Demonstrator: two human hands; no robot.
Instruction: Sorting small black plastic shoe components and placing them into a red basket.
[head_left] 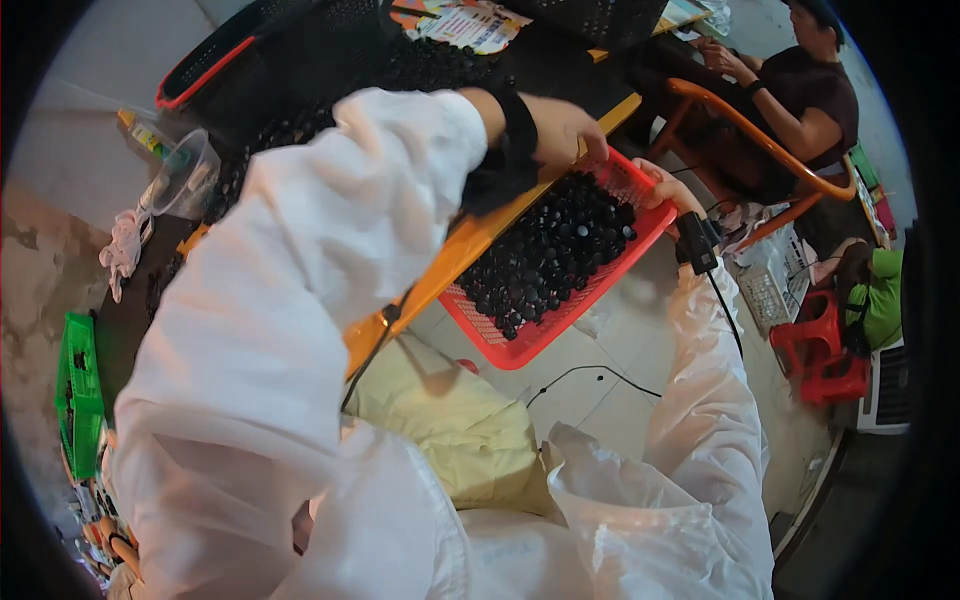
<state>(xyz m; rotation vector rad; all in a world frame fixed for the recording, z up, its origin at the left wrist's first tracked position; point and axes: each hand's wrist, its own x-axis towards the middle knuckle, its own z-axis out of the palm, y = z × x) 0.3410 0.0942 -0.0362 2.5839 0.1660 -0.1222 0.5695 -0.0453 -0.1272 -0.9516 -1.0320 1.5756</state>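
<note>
Presently recorded: red basket [520, 348], filled with small black caps [550, 250], held tilted at the table [440, 275] edge. Left hand [560, 130] curled over the basket's far rim, fingers pressed together. Right hand [668, 190] gripped its right corner, fingers mostly hidden. Beyond the hands, another person [800, 95] sat in an orange chair [770, 150].

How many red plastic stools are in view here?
2: both red stools stand on the floor at the right edge, one just above the other, touching or stacked. More may be hidden beyond the frame.
</note>
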